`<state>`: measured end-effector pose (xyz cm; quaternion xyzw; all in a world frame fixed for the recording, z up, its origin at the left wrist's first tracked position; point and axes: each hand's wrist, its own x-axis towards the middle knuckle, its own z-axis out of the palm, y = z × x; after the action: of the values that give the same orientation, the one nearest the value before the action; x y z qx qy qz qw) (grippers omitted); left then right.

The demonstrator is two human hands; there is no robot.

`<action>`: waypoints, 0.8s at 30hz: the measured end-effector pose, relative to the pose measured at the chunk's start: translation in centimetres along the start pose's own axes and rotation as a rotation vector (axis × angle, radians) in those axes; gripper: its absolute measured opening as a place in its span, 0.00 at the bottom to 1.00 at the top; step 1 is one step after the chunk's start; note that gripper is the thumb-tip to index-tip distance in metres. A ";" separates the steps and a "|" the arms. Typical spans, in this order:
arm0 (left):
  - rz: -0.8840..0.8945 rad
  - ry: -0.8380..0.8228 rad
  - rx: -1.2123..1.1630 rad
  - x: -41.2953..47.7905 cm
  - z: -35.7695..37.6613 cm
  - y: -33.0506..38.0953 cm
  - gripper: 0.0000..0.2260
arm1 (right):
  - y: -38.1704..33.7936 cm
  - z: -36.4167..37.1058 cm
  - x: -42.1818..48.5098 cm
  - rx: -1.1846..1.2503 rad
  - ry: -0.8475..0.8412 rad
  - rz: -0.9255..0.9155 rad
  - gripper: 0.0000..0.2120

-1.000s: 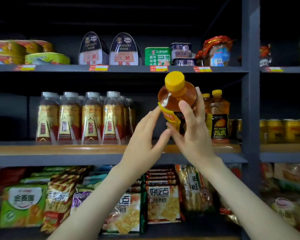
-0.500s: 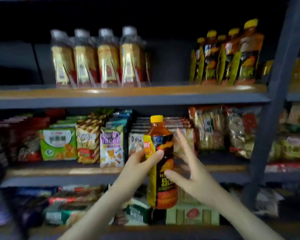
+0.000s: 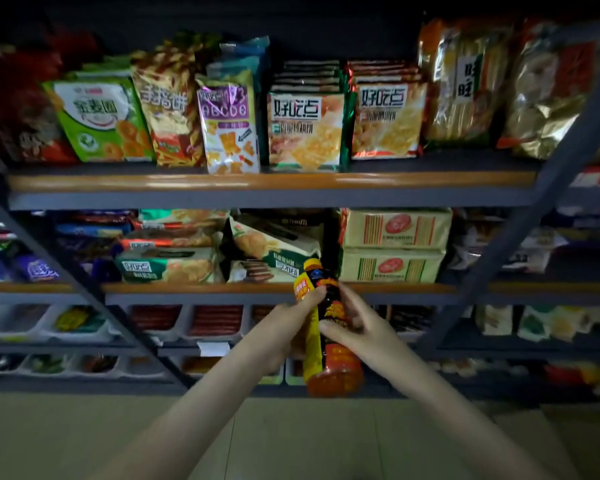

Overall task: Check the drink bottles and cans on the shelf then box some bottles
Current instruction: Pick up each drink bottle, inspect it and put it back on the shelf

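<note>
An orange drink bottle (image 3: pixel 331 362) with a yellow cap and a black, yellow and red label hangs upright in front of the lower shelves, low in the middle of the view. My left hand (image 3: pixel 284 327) grips its left side, thumb across the label near the neck. My right hand (image 3: pixel 357 327) holds the right side, thumb on the label and fingers spread along the bottle. No box is in view, and the shelf of bottles is out of sight above.
Snack bags (image 3: pixel 305 129) fill the upper shelf (image 3: pixel 257 183). Biscuit packs and yellow cartons (image 3: pixel 394 247) sit on the shelf below. White trays of sausages (image 3: pixel 219 320) line the lowest rows. Grey uprights (image 3: pixel 548 188) slant across. Beige floor (image 3: pixel 84 434) lies beneath.
The bottle has come down from the drinks shelf to the level of the lowest shelves, both hands still on it. My view has tilted down, so the bottle rows have left the frame.
</note>
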<state>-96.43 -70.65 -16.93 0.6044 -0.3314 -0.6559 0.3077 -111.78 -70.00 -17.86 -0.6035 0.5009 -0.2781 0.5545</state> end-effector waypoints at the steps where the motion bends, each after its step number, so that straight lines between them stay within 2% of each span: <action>1: -0.021 0.008 0.038 0.3 -0.1 -0.6 0.24 | 0.5 0.3 0.0 0.002 -0.011 0.030 0.40; 3: -0.025 0.021 0.079 0.6 -0.4 -1.4 0.21 | 1.4 0.7 -0.1 0.063 0.004 0.113 0.42; 7: 0.069 -0.036 0.172 0.0 -0.8 -2.7 0.07 | 2.6 0.8 -0.6 0.554 0.008 0.326 0.28; 10: 0.109 -0.046 0.190 -0.3 -0.4 -3.6 0.21 | 3.3 1.2 -0.6 0.902 0.030 0.399 0.21; 12: -0.034 -0.117 0.067 -0.3 -0.2 -3.8 0.25 | 3.4 1.5 -0.5 1.012 0.060 0.396 0.20; 14: -0.162 -0.228 -0.079 -0.3 0.0 -4.1 0.28 | 3.7 1.8 -0.4 1.041 0.052 0.407 0.21; 17: -0.143 -0.317 -0.231 0.2 0.1 -4.6 0.25 | 4.4 1.7 -0.2 0.970 -0.012 0.419 0.23; 19: -0.116 -0.307 -0.218 0.3 0.2 -4.6 0.22 | 4.6 1.4 -0.2 0.856 -0.050 0.405 0.25; 22: -0.046 -0.239 -0.136 0.6 0.1 -4.7 0.25 | 4.5 0.8 0.0 0.684 -0.123 0.349 0.28; 24: 0.005 -0.187 -0.085 0.7 0.0 -4.6 0.27 | 4.3 0.1 0.6 0.563 -0.075 0.269 0.36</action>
<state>-96.54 -68.50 -21.06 0.5260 -0.3320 -0.7222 0.3025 -112.76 -70.02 -22.11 -0.3644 0.4586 -0.3076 0.7499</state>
